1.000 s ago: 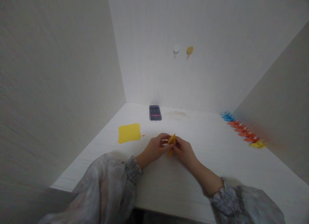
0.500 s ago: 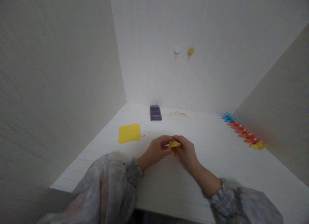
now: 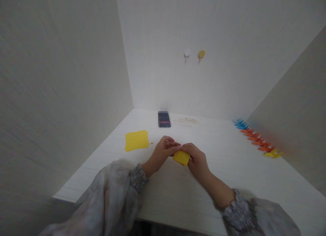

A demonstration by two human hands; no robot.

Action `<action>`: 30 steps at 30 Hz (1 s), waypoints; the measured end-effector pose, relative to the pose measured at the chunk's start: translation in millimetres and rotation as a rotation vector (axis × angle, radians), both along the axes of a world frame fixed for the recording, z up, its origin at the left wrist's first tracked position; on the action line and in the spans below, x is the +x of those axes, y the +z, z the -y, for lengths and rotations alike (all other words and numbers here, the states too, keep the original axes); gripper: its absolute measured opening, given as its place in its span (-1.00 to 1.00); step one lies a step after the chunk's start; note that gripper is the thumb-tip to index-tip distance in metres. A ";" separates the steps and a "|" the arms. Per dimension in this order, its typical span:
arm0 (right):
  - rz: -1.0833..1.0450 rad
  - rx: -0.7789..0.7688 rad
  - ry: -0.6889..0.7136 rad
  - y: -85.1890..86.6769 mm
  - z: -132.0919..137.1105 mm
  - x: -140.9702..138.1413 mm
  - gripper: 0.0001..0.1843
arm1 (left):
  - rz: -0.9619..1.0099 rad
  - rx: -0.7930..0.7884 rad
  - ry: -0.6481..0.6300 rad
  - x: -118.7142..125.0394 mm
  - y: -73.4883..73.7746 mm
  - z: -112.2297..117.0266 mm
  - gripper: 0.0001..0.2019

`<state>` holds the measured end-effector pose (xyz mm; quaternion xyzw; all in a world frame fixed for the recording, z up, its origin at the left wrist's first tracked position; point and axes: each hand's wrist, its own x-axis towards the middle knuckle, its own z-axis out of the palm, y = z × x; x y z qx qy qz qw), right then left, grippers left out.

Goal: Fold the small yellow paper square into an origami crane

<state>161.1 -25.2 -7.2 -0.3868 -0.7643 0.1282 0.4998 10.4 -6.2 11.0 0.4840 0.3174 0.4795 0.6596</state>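
Note:
A small folded yellow paper (image 3: 181, 157) is held just above the white table (image 3: 229, 168), between both my hands. My left hand (image 3: 163, 150) pinches its upper left edge with fingers closed. My right hand (image 3: 196, 157) grips its right side, fingers curled around it. The paper shows a flat, roughly square face turned toward me. Both my sleeves are grey and gathered at the wrist.
A flat stack of yellow paper sheets (image 3: 137, 140) lies to the left. A dark blurred rectangular object (image 3: 164, 119) sits near the back wall. A row of folded blue, orange and yellow paper pieces (image 3: 257, 138) runs along the right wall. Two small hooks (image 3: 194, 55) hang on the back wall.
The yellow paper has turned from an upright narrow shape to a flat square face. Both hands shifted slightly, the left hand rising a little.

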 end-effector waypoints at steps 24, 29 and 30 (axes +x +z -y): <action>-0.376 -0.370 0.196 6.8 8.3 -3.6 -0.68 | 0.050 0.050 0.146 -4.3 -2.9 -3.8 -0.53; -0.373 -0.457 0.069 -5.7 -1.0 -9.5 -0.69 | 0.012 0.097 0.207 -4.3 0.1 -1.5 -0.56; -0.350 -0.471 0.057 -6.3 -2.1 -9.4 -0.71 | 0.001 0.106 0.211 -4.2 0.3 -1.1 -0.57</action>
